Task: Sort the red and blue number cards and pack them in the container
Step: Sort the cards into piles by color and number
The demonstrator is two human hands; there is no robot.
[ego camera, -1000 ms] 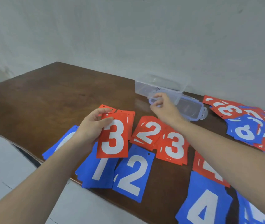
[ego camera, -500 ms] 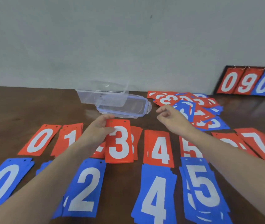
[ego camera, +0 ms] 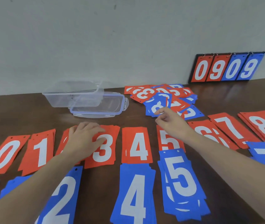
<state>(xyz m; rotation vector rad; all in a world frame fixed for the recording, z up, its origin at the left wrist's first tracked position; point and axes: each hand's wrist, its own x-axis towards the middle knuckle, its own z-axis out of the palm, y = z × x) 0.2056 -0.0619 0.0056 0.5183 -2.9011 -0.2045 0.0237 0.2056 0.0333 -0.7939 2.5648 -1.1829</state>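
Left hand (ego camera: 84, 139) lies flat, fingers straight, on the red 3 card (ego camera: 103, 148); right hand (ego camera: 171, 122), loosely curled and empty, nears the unsorted pile (ego camera: 162, 97) right of the container (ego camera: 73, 97); a careless pull could scatter it

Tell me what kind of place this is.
Probably a plain indoor room, though which kind I cannot tell: a dark wooden table pushed against a bare grey wall, with a flip scoreboard leaning on that wall and number cards laid out in rows.
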